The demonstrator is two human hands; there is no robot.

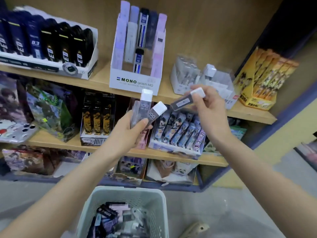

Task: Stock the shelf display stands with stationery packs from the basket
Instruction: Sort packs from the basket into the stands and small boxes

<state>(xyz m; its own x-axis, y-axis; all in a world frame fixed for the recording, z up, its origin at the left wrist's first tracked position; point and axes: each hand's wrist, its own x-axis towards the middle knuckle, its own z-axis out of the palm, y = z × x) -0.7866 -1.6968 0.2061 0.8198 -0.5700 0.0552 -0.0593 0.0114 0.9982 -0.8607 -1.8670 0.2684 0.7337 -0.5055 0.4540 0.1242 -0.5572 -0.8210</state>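
Left hand grips two lead cases, right hand pinches a third case; clear stand looks part-stocked, basket well filled.

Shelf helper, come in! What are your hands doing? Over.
Left hand holds two packs. Right hand pinches one pack, near clear stand. Nothing blocking.

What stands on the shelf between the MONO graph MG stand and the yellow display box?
Head view: a clear plastic display stand with white-capped cases; the right hand holds a similar case before it.
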